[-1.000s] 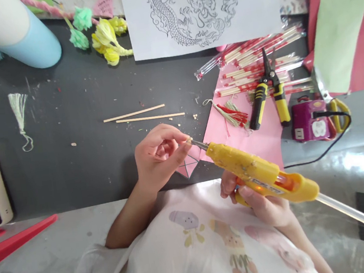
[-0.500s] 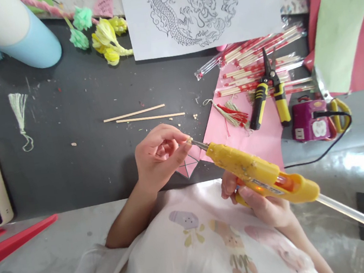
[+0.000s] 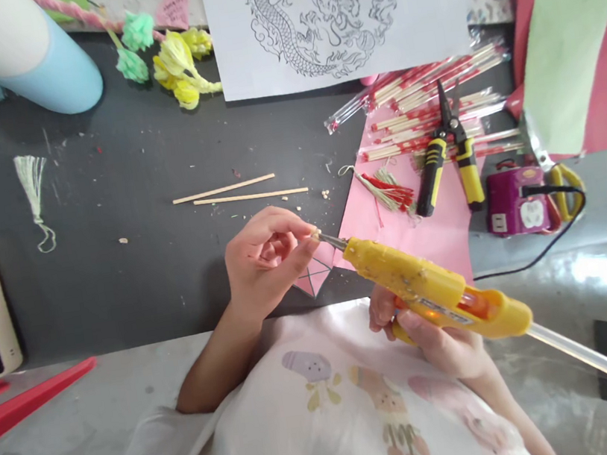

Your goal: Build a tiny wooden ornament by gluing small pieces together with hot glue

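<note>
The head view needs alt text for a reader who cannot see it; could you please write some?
Seen from above, a person's right hand holds a yellow glue gun whose nozzle meets a small piece pinched in the left hand. Beyond them on the dark table lie two thin sticks, pink paper, yellow-handled cutters and a dragon drawing.

I see a yellow glue gun (image 3: 430, 289), its body flecked with dried glue, gripped in my right hand (image 3: 439, 348) above the near edge of the worktop (image 3: 136, 281). It sits tilted, with its metal nozzle (image 3: 332, 241) aimed left and away from me. A clear glue stick (image 3: 605, 366) juts from its back toward the near right corner. The nozzle tip touches a tiny pale piece (image 3: 314, 235) pinched by my left hand (image 3: 266, 259); it is too small to identify.
</note>
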Available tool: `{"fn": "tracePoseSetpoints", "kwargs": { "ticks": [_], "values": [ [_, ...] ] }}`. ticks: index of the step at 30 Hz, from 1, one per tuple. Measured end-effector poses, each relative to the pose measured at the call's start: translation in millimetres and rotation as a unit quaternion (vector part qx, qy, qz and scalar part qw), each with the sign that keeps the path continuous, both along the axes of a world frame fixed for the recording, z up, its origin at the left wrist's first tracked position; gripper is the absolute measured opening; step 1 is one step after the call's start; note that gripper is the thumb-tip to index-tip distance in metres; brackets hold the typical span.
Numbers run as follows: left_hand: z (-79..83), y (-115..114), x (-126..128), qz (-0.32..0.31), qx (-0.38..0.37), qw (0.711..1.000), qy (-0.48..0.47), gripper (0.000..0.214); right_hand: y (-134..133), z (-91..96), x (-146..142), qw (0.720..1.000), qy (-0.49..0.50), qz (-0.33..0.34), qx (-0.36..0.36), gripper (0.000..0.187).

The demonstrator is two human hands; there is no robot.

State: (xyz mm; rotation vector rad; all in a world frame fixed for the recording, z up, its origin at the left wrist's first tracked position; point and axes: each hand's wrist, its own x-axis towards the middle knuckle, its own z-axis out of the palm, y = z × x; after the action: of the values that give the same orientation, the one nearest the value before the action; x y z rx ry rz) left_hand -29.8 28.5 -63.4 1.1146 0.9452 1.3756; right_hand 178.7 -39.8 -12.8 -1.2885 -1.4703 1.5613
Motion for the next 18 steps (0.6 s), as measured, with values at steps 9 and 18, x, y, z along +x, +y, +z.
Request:
{"fn": "tracePoseSetpoints", "kwargs": {
  "ticks": [9,18],
  "values": [
    [1.0,-0.5,-0.6,0.004,-0.010,1.000,0.009,0.007,-1.5,-1.6,1.7,1.000,0.002,-0.003,-0.011,0.018],
    [1.5,-0.3,-0.3,0.003,-0.011,1.000,0.009,0.007,0.0,-0.7,1.0,1.000,0.006,0.002,-0.006,0.017]
  ]
}}
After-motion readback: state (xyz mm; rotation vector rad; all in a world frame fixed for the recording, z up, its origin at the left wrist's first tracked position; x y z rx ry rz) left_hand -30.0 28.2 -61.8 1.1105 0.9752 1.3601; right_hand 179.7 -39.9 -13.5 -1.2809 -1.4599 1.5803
